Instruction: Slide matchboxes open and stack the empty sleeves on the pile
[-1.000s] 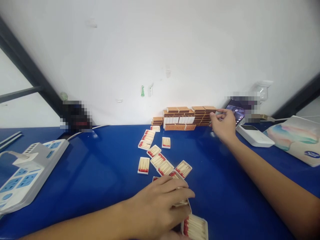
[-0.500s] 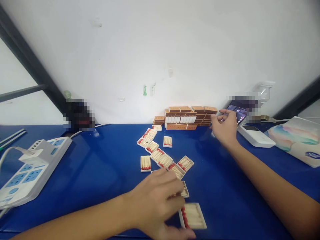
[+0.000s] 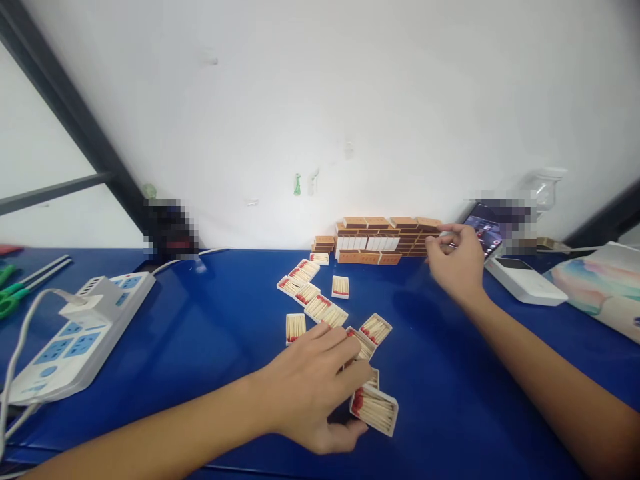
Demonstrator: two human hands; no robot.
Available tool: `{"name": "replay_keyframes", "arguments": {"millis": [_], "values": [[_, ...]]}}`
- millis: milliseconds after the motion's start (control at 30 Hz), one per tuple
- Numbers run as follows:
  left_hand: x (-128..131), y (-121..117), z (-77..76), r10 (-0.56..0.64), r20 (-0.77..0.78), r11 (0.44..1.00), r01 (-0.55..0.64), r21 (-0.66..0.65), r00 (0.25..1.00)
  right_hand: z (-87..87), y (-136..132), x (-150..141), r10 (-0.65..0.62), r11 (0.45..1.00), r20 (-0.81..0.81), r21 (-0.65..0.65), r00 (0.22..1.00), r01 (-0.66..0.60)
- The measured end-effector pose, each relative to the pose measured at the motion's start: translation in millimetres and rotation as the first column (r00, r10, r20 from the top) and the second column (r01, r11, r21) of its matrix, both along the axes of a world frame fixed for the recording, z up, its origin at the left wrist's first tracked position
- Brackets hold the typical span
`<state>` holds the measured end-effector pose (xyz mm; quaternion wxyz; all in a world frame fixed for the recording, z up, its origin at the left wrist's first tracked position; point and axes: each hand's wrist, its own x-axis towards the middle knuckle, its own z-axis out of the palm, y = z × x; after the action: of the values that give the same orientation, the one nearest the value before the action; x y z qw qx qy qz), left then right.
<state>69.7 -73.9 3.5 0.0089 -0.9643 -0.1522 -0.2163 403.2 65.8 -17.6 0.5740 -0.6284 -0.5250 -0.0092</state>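
Observation:
My left hand (image 3: 325, 383) has its thumb and fingers closed on a white matchbox tray (image 3: 375, 410) full of red-headed matches, tilted up at the near edge. Under and beyond its fingers lie several more open match trays (image 3: 325, 311), strung out toward the wall and partly overlapping. My right hand (image 3: 457, 257) is at the right end of a stack of brown matchboxes (image 3: 370, 257) against the wall. Its index fingertip is by the top right box and its thumb is beside the stack, fingers curled. Whether it grips anything is hidden.
A white power strip (image 3: 85, 347) with a plugged-in charger and cable lies at left, near green-handled scissors (image 3: 13, 300). A phone (image 3: 483, 230) leans behind my right hand, beside a white power bank (image 3: 525, 280) and a tissue pack (image 3: 600, 287). The wall closes off the back.
My left hand has taken hold of the nearest match tray, which is now tilted and shifted away from me. My right index finger has moved closer to the stack. The view has shifted slightly.

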Motion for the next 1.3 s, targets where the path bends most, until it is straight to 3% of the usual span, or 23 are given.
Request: {"name": "replay_keyframes", "arguments": {"millis": [333, 533, 633, 733, 833, 967, 1100, 1167, 1300], "values": [[7.6, -3.0, -5.1, -0.115, 0.030, 0.992, 0.116, -0.052, 0.993, 15.5, -15.7, -15.9, 0.016, 1.000, 0.052, -0.011, 0.999, -0.016], [10.3, -3.6, -9.9, -0.142, 0.161, 0.990, 0.143, 0.007, 0.977, 15.5, -16.1, -15.8, 0.013, 1.000, 0.099, -0.010, 0.995, -0.013], [11.3, 4.7, -2.2, -0.119, 0.255, 0.990, 0.134, -0.044, 0.960, 16.7, -16.8, -16.5, 0.007, 1.000, 0.084, -0.015, 0.996, -0.005], [16.7, 29.1, 12.9, -0.047, 0.283, 0.993, 0.076, -0.092, 0.958, 17.4, -17.1, -17.6, 0.006, 1.000, 0.064, -0.025, 0.998, -0.005], [29.6, 67.9, 23.9, 0.046, 0.218, 0.995, -0.024, -0.102, 0.975, 15.4, -15.3, -17.3, 0.013, 1.000, 0.073, -0.025, 0.997, -0.011], [49.8, 115.9, 21.3, 0.142, 0.057, 0.986, -0.137, -0.091, 0.988, 9.7, -11.1, -14.1, 0.019, 0.999, 0.108, -0.028, 0.994, -0.016], [55.1, 144.0, 16.1, 0.181, -0.053, 0.976, -0.186, -0.114, 0.982, 7.5, -9.5, -11.2, 0.043, 0.999, 0.125, -0.014, 0.991, -0.042], [50.0, 157.1, 18.0, 0.265, -0.042, 0.959, -0.268, -0.094, 0.963, 8.4, -10.0, -11.1, 0.051, 0.999, 0.138, -0.013, 0.989, -0.049], [34.5, 187.8, 22.0, 0.482, -0.042, 0.874, -0.484, -0.044, 0.875, 10.2, -11.2, -13.2, 0.065, 0.998, 0.191, -0.015, 0.980, -0.063]]}}
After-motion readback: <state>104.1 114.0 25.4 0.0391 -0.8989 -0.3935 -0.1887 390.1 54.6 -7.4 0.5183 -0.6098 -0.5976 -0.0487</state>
